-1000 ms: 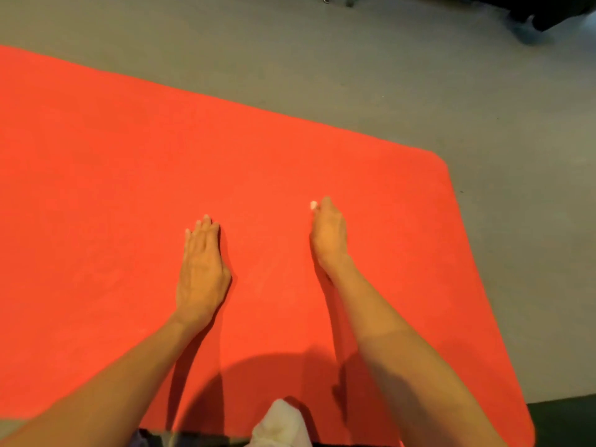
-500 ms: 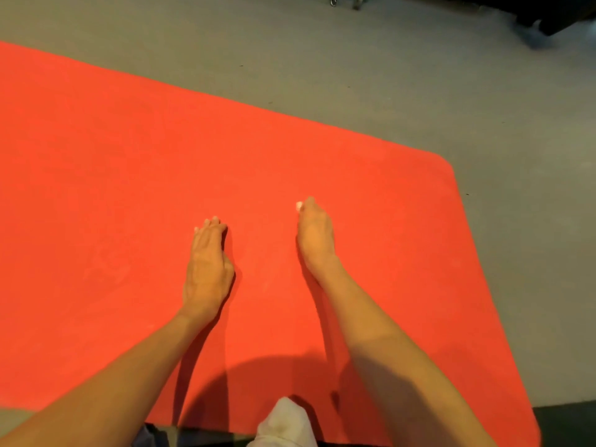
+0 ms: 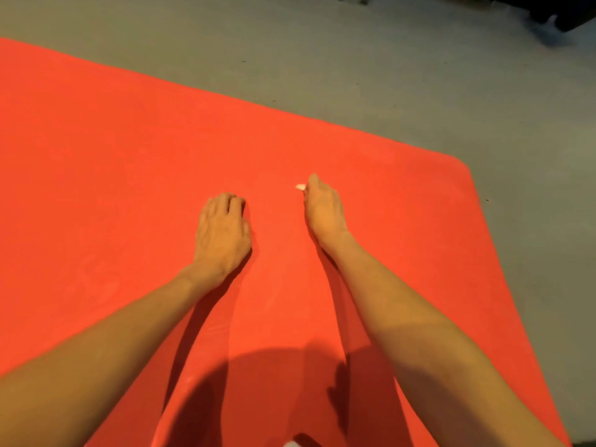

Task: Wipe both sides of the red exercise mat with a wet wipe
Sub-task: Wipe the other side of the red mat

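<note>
**Wipe stroke is creeping across the top face**

I am holding the small white wet wipe (image 3: 300, 187) under my right hand (image 3: 324, 209), only a corner peeking out by the fingertips. I am pressing it onto the flat red foam exercise mat (image 3: 129, 172), which is lying under and all around both hands. Over the last second this hand has been sliding away from me and leftward. My left hand (image 3: 222, 233), just beside it, is grasping nothing; its fingers, flat before, are now bending loosely on the mat. I am judging this face part-wiped, the flip not yet done.
</note>
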